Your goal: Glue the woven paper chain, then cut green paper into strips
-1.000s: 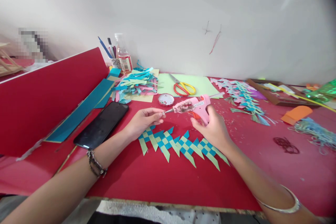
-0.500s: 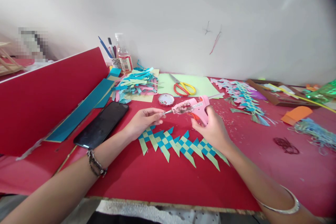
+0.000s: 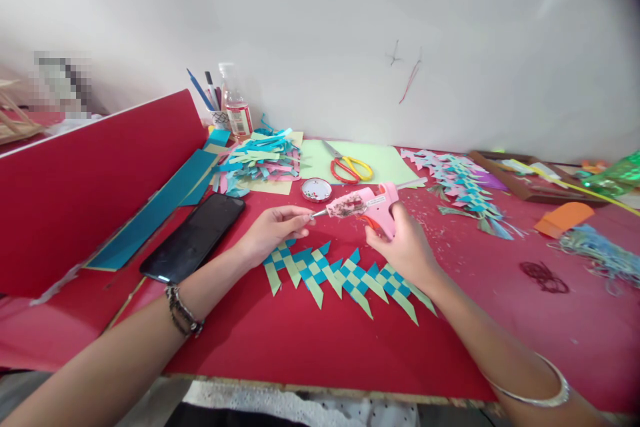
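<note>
Head view: I see a pink plastic glue gun raised over the red-covered desk.
The right hand has its fingers wrapped around the grip; the left hand pinches finger and thumb together at the metal nozzle, on what I can't tell. A zigzag blue-and-pale-green woven paper strip lies toward the desk's front edge, red-and-yellow-handled metal scissors toward its back edge.

The red table bears woven paper, a black phone and dark thread.
</note>
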A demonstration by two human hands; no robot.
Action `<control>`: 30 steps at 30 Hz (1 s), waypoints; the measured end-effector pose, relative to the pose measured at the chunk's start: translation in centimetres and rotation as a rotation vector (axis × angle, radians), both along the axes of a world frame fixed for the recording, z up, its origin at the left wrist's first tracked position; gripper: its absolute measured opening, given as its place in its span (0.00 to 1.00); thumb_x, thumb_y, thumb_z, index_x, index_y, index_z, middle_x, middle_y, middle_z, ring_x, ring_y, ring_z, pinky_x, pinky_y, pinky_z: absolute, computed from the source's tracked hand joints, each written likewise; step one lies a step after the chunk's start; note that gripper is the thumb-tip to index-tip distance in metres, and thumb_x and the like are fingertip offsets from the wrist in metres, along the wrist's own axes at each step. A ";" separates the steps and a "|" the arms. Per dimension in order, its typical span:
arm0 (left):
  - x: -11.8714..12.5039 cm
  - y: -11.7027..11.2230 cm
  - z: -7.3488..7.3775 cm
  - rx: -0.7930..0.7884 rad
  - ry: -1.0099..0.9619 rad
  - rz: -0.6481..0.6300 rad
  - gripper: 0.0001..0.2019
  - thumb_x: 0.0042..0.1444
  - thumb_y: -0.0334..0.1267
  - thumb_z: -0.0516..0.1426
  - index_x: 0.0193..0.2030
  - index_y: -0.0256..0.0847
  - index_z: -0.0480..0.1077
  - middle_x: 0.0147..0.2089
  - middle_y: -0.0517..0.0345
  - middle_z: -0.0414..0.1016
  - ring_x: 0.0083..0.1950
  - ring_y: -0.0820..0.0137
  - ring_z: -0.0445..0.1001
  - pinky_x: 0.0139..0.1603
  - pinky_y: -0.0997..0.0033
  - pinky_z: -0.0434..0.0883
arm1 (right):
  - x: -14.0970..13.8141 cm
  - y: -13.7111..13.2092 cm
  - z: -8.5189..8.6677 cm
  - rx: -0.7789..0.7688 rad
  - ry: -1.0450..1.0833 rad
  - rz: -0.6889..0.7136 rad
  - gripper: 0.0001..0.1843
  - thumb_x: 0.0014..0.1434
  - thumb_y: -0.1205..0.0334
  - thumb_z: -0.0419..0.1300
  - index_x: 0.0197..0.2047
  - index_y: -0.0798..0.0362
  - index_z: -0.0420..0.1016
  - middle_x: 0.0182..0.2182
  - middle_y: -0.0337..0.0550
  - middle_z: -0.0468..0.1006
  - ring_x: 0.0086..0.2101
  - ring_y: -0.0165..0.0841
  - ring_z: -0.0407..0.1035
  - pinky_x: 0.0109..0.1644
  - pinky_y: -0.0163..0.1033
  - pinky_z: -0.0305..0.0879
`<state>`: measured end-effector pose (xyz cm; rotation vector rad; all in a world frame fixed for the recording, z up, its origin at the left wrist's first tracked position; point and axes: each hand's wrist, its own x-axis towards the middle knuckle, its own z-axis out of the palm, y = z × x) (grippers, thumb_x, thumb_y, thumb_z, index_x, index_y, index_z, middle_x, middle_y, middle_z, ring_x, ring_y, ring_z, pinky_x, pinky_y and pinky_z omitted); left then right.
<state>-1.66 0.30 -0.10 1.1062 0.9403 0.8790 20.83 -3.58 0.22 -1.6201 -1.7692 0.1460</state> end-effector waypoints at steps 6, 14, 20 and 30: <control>0.0 0.0 0.1 -0.012 -0.009 0.006 0.12 0.39 0.43 0.64 0.30 0.39 0.73 0.30 0.63 0.73 0.25 0.81 0.68 0.33 0.80 0.68 | -0.1 -0.1 0.3 0.002 0.024 -0.006 0.12 0.48 0.55 0.55 0.32 0.50 0.58 0.23 0.41 0.71 0.21 0.34 0.65 0.22 0.36 0.57; 0.0 -0.1 0.3 -0.025 -0.033 0.019 0.12 0.39 0.42 0.65 0.29 0.38 0.73 0.30 0.63 0.73 0.26 0.83 0.67 0.33 0.82 0.67 | 0.2 -0.1 0.7 -0.003 0.075 -0.002 0.15 0.48 0.55 0.56 0.38 0.51 0.61 0.27 0.43 0.73 0.25 0.36 0.68 0.26 0.38 0.61; -0.6 0.3 1.0 -0.034 -0.047 0.091 0.12 0.38 0.41 0.65 0.28 0.37 0.72 0.29 0.64 0.72 0.25 0.83 0.67 0.33 0.82 0.67 | 0.4 0.0 0.8 -0.017 0.140 -0.020 0.16 0.47 0.55 0.56 0.39 0.52 0.61 0.28 0.43 0.73 0.27 0.37 0.68 0.28 0.39 0.63; -6.2 -1.7 2.3 0.289 0.554 0.112 0.13 0.46 0.44 0.59 0.33 0.37 0.72 0.25 0.61 0.73 0.27 0.75 0.70 0.32 0.78 0.68 | 1.4 0.3 0.7 -0.003 0.168 -0.025 0.17 0.46 0.55 0.57 0.39 0.52 0.62 0.26 0.42 0.72 0.25 0.36 0.68 0.26 0.38 0.62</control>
